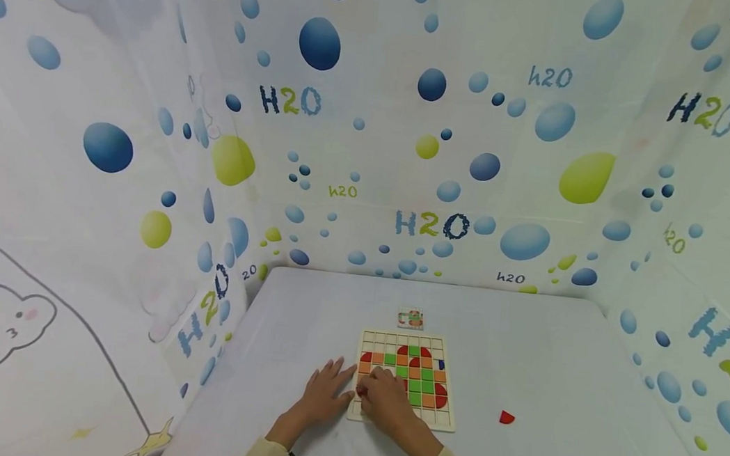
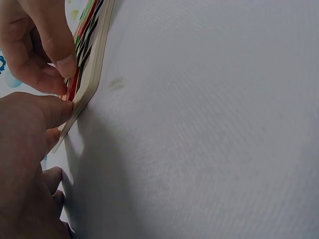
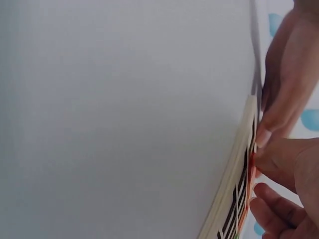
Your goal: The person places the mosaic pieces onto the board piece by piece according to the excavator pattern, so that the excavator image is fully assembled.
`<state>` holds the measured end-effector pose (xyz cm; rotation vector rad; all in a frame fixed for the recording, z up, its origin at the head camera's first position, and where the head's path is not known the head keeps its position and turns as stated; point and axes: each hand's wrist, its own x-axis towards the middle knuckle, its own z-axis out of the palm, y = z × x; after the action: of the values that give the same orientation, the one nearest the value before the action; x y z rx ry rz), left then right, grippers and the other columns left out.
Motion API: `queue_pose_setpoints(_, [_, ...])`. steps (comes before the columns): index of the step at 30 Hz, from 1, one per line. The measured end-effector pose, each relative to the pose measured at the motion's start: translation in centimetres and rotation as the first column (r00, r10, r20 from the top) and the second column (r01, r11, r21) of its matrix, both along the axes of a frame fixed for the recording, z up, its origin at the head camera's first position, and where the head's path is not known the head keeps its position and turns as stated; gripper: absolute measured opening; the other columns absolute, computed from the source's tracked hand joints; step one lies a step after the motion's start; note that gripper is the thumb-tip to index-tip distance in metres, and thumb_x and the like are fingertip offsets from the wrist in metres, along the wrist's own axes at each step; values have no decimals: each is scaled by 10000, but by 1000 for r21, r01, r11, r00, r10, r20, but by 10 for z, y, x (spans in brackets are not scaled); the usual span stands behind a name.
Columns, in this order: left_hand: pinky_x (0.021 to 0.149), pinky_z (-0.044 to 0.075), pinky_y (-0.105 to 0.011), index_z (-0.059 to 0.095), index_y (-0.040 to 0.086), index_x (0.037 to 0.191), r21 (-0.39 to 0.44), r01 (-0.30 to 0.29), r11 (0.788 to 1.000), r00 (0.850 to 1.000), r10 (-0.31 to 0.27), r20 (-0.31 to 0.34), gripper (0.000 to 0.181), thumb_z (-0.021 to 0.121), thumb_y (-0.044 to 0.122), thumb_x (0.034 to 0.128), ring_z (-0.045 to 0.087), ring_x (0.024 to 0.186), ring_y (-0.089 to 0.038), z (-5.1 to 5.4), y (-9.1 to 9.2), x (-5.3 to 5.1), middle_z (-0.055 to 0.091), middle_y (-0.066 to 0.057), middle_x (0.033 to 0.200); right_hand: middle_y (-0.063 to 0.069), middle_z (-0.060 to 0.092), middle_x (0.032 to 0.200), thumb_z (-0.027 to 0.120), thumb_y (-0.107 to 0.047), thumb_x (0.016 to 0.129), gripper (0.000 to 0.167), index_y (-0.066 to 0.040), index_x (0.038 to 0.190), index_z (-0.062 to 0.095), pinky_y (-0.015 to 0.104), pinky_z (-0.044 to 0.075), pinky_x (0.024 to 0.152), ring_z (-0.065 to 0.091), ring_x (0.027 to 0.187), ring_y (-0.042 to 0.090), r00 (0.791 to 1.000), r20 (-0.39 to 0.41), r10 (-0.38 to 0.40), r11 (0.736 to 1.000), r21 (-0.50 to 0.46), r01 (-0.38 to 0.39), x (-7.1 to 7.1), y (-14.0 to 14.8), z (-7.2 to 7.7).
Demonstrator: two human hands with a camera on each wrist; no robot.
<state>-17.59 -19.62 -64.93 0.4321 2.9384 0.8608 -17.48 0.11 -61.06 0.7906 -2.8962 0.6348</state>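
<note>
A square pale wooden grid board [image 1: 383,337] lies on the table, several of its cells filled with red, orange and green tiles. My right hand [image 1: 386,400] is over the board's left part, thumb and fingertips pinching a red tile [image 2: 75,87] low in the grid near the left edge. The hand partly hides that tile, so its full shape is unclear. Beside the board, my left hand [image 1: 326,393] lies with fingers spread, its thumb and fingertips touching the left edge. A green tile [image 1: 390,359] sits in an upper row.
A small printed card [image 1: 411,319] with a coloured pattern lies behind the board. One loose red quarter-round tile [image 1: 507,418] is on the white table [image 1: 558,358], right of the board. Printed cloth walls stand at the back and both sides.
</note>
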Motion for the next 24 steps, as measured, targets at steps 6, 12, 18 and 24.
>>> queue_pose_setpoints(6, [1170,229,-792,508,89,1555,24,0,1000,1000,1,-30,573,604,339,1048,323,1505,-568,5,3,5,401,-296,1629,-6,662,975,805,-150,929,81,-151,1002,770,396,553,803,628,922,175,997,-73,-13,994,-108,5,-1,22,11])
queue_pose_setpoints(12, [1182,212,-787,514,71,1551,29,-5,1000,1000,4,10,569,620,301,1041,313,1518,-555,17,3,9,389,-292,1638,36,696,1008,775,-121,956,70,-107,1022,758,467,581,827,664,927,215,992,-63,-109,982,-163,97,-10,62,26])
queue_pose_setpoints(18, [1191,208,-778,503,77,1560,11,-5,1000,1000,5,19,572,610,304,1045,309,1526,-543,20,3,10,379,-283,1648,63,673,1015,758,-142,966,124,-96,1068,706,498,565,830,649,906,227,960,85,-266,956,-109,274,-17,126,38])
queue_pose_setpoints(24, [1176,211,-791,492,85,1566,12,-9,1000,1000,9,-7,573,588,333,1058,311,1505,-572,15,4,9,381,-307,1634,168,645,1006,857,-249,883,415,12,1127,646,502,578,720,656,875,311,908,196,-371,928,105,357,-10,196,41])
